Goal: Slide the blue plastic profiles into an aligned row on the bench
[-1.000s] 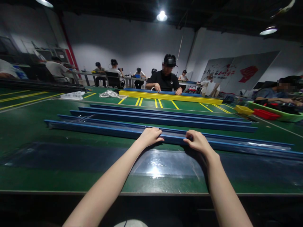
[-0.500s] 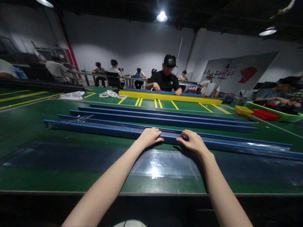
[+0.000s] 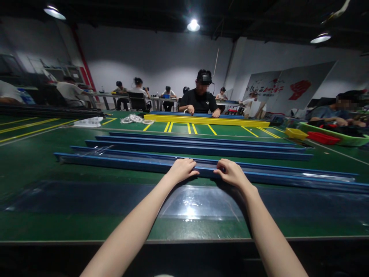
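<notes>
A long blue channel [image 3: 115, 162] lies across the green table in front of me, its hollow side up, with clear film inside toward both ends. My left hand [image 3: 183, 169] grips its near wall around the middle, fingers over the rim and thumb on the near side. A short gap to the right, my right hand [image 3: 229, 172] has its fingers curled over the same wall, thumb in front. What the fingertips touch inside the channel is hidden. Between my forearms and under them, a clear plastic strip [image 3: 190, 202] lies flat along the table's near side.
Behind it lies another blue channel [image 3: 201, 149]. Across the table [image 3: 37, 169], a co-worker [image 3: 198, 98] bends over a yellow channel [image 3: 207, 120]. White coils [image 3: 132, 118] lie far left; yellow [image 3: 296, 133] and red trays [image 3: 323, 137] and a green basket [image 3: 354, 140] stand right.
The view has tilted slightly upward, so the table sits lower in the picture. My right hand's fingers look a little more curled. Both hands stay at the same channel.
</notes>
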Demonstrator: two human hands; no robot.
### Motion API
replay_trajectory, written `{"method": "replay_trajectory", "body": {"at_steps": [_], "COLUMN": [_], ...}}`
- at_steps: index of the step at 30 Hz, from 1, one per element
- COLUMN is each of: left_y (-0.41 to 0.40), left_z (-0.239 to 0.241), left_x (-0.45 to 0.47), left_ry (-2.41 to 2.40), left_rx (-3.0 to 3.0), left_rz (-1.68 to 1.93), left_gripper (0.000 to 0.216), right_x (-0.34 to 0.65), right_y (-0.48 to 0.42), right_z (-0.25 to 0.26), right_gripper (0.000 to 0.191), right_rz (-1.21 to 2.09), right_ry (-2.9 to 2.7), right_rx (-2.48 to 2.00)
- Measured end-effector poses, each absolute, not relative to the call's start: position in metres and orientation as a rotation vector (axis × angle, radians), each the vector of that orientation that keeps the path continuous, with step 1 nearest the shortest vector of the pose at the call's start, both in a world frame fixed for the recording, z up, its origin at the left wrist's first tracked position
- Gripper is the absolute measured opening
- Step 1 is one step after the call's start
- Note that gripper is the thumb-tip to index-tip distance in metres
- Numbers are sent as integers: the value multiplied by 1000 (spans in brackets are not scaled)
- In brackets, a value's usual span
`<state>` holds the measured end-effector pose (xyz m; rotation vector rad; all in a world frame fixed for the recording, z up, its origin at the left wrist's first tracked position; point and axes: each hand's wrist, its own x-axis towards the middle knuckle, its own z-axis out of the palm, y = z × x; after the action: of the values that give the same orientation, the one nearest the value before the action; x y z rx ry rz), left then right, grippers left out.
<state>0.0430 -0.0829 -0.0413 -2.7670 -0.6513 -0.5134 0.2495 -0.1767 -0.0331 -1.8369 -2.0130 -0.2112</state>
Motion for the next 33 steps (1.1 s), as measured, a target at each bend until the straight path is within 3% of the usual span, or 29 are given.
{"method": "replay_trajectory", "body": {"at_steps": [17,33], "left_y": [-82,-83], "left_z": [-42,-39], "left_x": [43,43], "left_ry": [-650,-658], "left_rx": [-2773,-2830], "left_rz": [-532,-529], "left_gripper": [32,32], "right_x": [256,235], "right_y": [-184,-181], "right_z": [-35,-36], "right_gripper": [19,27], "right_rz": [-312,-159], "right_ry": [-1978,-2090], "right_rx": [-1909,-1863]}}
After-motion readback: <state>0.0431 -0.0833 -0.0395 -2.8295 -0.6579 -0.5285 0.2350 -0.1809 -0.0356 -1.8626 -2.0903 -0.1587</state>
